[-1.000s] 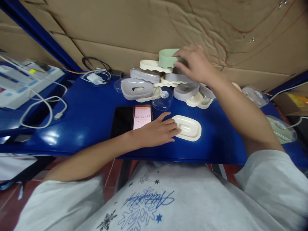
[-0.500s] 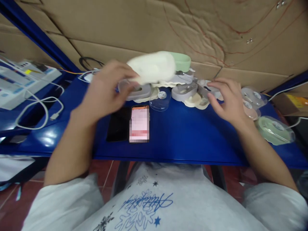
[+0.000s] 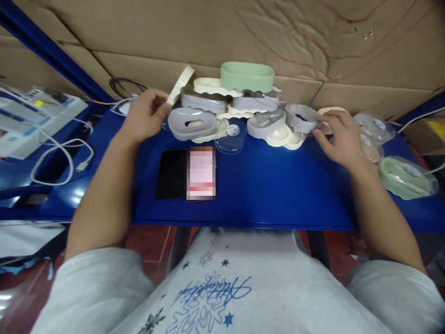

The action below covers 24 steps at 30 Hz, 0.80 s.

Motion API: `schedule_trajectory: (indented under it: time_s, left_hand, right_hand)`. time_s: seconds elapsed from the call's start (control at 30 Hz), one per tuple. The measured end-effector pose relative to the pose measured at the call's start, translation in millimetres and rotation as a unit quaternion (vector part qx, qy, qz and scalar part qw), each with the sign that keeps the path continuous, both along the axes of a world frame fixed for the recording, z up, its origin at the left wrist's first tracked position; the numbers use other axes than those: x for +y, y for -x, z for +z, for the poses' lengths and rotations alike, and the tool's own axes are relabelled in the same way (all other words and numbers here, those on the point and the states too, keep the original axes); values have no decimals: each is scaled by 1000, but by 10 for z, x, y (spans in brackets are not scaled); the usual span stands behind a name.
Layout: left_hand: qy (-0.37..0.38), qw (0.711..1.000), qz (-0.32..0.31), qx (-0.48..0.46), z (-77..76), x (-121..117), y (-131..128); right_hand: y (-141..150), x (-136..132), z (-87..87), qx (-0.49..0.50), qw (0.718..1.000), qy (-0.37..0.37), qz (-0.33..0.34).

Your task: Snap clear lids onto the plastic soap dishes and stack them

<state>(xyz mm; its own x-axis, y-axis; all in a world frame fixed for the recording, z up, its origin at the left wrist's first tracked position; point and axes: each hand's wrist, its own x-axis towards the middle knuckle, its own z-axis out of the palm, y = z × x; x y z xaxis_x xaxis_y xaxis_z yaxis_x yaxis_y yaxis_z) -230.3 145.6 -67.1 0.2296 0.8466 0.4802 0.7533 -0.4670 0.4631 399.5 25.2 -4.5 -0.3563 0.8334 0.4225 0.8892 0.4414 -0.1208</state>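
Observation:
My left hand (image 3: 148,113) pinches the lower end of a cream soap dish tray (image 3: 181,85), which stands tilted, edge-on to me. Just right of that hand, a grey oval soap dish (image 3: 192,123) with a slot leans toward me. On the right, the thumb and fingers of my right hand (image 3: 339,137) close on the end of another grey soap dish (image 3: 301,118). Between the hands lie more grey dishes (image 3: 266,124), wavy cream trays (image 3: 280,135) and a clear lid (image 3: 230,138). A green oval dish (image 3: 247,76) tops the pile.
Two phones (image 3: 171,175) lie near the front of the blue table (image 3: 271,195), one with a lit screen (image 3: 201,174). Power strips (image 3: 31,132) and a white cable (image 3: 71,157) are at left. A lidded green dish (image 3: 405,178) sits at right, cardboard (image 3: 194,32) behind.
My left hand has moved left and turned the cream tray from facing me to edge-on, uncovering the pile behind. My right hand has closed in on the grey dish beside it.

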Motion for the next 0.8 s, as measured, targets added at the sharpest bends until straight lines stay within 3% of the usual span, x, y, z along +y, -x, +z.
schedule_trajectory:
  time_s: [0.27, 0.37, 0.5, 0.63, 0.73, 0.8]
  left_hand:
    - [-18, 996, -83, -16, -14, -39, -45]
    - [-26, 995, -94, -14, -20, -26, -26]
    - [-30, 998, -62, -3, -27, 7, 1]
    - [-2, 1000, -10, 12, -20, 4, 0]
    - [-6, 1000, 5, 8, -15, -23, 6]
    - [-23, 1000, 7, 12, -10, -50, 12]
  right_hand:
    - [-75, 127, -210, -12, 1000, 21, -16]
    - [-49, 128, -197, 3, 1000, 20, -6]
    - [-49, 86, -95, -15, 999, 52, -2]
    - [-146, -20, 63, -76, 984, 123, -101]
    - [-313, -81, 150, -87, 955, 165, -229]
    - [-452, -90, 168, -125, 937, 186, -267]
